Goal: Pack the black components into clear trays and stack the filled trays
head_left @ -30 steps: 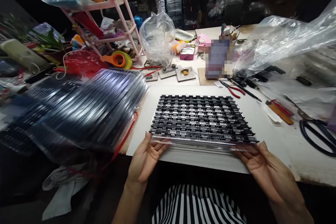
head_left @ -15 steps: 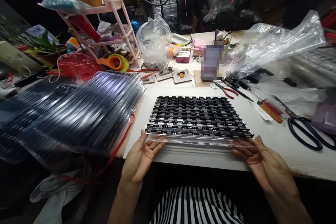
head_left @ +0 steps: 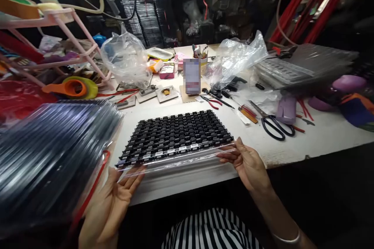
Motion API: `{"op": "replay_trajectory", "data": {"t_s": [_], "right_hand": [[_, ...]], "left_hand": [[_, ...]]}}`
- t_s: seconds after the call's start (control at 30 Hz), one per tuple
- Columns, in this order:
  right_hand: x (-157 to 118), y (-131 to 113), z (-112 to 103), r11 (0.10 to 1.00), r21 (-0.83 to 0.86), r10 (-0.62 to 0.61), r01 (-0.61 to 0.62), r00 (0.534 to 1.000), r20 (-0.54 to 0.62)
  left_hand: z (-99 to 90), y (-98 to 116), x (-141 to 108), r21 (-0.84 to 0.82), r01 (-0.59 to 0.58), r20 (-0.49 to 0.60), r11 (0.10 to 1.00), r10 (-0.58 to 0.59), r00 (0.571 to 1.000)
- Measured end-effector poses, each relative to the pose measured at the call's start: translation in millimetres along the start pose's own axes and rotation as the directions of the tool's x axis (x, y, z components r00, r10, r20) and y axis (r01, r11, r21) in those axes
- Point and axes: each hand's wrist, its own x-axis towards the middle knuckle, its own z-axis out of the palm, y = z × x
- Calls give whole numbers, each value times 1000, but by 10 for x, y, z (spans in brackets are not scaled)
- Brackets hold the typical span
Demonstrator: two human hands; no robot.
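"Two-handed grip on clr tray (head_left: pixel 184 157), y/n?"

"Y: L hand (head_left: pixel 117 198) nr near-L corner, R hand (head_left: pixel 248 163) nr near-R; thumbs at rim, fingers under, each closed approx to tray edge"

"Tray pos?"

"Betw. hands, mostly beyond fingertips, over wht tabletop (head_left: pixel 175 182); carries rows of blk parts (head_left: pixel 175 132); shiny plastic stack (head_left: pixel 58 151) to its L"
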Motion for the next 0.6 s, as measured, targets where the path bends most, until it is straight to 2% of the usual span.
{"op": "replay_trajectory", "data": {"t_s": [0.1,0.2,0.37,0.6], "right_hand": [[-18,4,10,1000,18,-7,7,1000,7],[-36,0,16,1000,22,-6,6,1000,12],[-47,-9,16,999,39,-3,2,1000,18],[-40,-12,25,999,54,10,-10,1000,-2]], "left_hand": [[22,-4,6,23,-62,26,998,61,998],[55,-5,1,41,-82,5,996,82,997],[78,19,-6,12,-41,-54,999,42,998],[22,13,18,15,23,-22,1000,-23,999]]}}
